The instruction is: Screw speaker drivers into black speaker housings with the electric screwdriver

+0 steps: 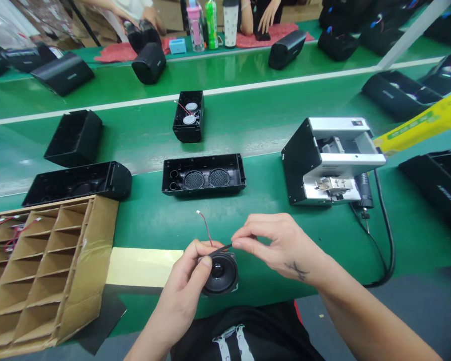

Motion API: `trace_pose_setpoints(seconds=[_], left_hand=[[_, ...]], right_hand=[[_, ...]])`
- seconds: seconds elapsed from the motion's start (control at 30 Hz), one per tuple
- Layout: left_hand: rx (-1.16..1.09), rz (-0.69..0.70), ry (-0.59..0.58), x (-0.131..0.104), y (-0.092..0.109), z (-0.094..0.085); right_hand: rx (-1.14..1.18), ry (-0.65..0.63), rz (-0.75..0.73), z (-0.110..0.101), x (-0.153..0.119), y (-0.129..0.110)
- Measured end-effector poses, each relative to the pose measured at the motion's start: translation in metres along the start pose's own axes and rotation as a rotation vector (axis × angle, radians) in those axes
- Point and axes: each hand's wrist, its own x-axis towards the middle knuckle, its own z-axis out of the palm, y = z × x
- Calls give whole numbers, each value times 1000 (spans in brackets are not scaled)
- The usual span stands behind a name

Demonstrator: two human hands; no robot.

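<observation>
My left hand (190, 273) grips a small round black speaker driver (221, 275) at its upper left edge, the thumb on its rim. From behind the driver a red wire (206, 225) with a white plug sticks up. Between the finger and thumb of my right hand (272, 243) is the end of a thin black strip (225, 247), which runs along the driver's top edge to my left thumb. Beyond my hands lies an open black speaker housing (204, 175) with two round mesh grilles.
A divided cardboard box (90, 250) stands at left beside a yellow sheet (145, 268). At right is a silver and black machine (332, 163) with a cable. More speaker housings (189, 118) sit on the green bench (263, 215). Across it, other people's hands (268, 17) are visible.
</observation>
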Motion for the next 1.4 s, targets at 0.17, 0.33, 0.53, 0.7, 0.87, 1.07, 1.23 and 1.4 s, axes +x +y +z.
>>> trace_pose_setpoints(seconds=[0.17,0.33,0.53,0.7,0.87,1.07,1.23,1.4], left_hand=[[7,23,28,3,-3,0],[2,19,64,6,-7,-1],[12,24,29,6,-7,-1],[-4,29,27,6,-8,0],[-29,38,35,8,-9,0],[-61,17,20,10,-8,2],[-87,9,61,11,-8,6],[-117,-26,88,14,-7,8]], right_hand=[[-53,13,-5,1,-3,1],[-64,39,44,0,-4,1],[-12,68,135,-1,-3,-8],[-3,81,185,1,-7,-8],[28,111,217,6,-14,-5],[37,141,233,10,-17,-1],[58,138,242,12,-20,0],[75,153,242,14,-20,2]])
